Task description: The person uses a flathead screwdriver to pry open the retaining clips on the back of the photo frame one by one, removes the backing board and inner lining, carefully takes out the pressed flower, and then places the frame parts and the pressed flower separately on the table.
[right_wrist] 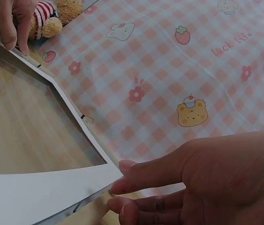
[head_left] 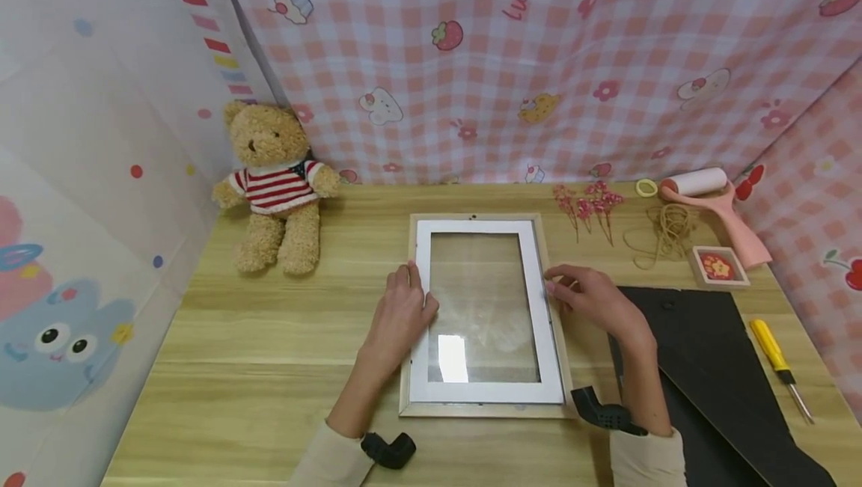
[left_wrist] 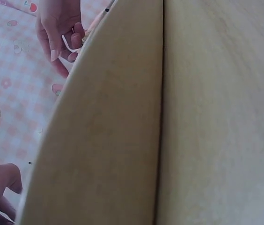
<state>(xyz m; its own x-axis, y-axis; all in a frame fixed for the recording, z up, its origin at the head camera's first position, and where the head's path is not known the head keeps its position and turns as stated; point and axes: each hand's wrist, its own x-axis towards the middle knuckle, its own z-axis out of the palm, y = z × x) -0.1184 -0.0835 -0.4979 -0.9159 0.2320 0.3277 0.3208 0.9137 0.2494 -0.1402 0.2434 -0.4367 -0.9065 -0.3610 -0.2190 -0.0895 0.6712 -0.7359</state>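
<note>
Picture frame (head_left: 486,315) lies flat on the tabletop (head_left: 269,337), face down it seems, wooden border outermost, white mat (head_left: 539,300) and clear pane inside it. It sits directly between the two hands, square to the person, probably so both long edges can be reached at once.

Left hand (head_left: 402,315): fingers fairly straight, resting on the frame's left long edge, thumb over the white mat. Pressing or steadying, not curled around anything.

Right hand (head_left: 592,298): fingertips at the frame's right long edge; the right wrist view shows straight fingers (right_wrist: 146,173) touching the mat's corner. Relaxed, nothing grasped. A hand on each side likely keeps the mat seated and stops the frame sliding.

Just right of the right hand: black backing board (head_left: 707,367), laid aside flat, apparently removed from the frame. Beyond it, a yellow-handled screwdriver (head_left: 777,363).

Ahead of the right hand: dried pink flowers (head_left: 592,206), a tangle of twine (head_left: 667,233), a lint roller (head_left: 707,195), a small square framed picture (head_left: 717,267). Well ahead-left of the left hand: teddy bear (head_left: 276,184) in striped sweater, propped against the wall.

Writing: backdrop cloth (head_left: 539,60) reads "Luck"; the right wrist view shows "luck lit…", the rest cut off. No brands legible.
</note>
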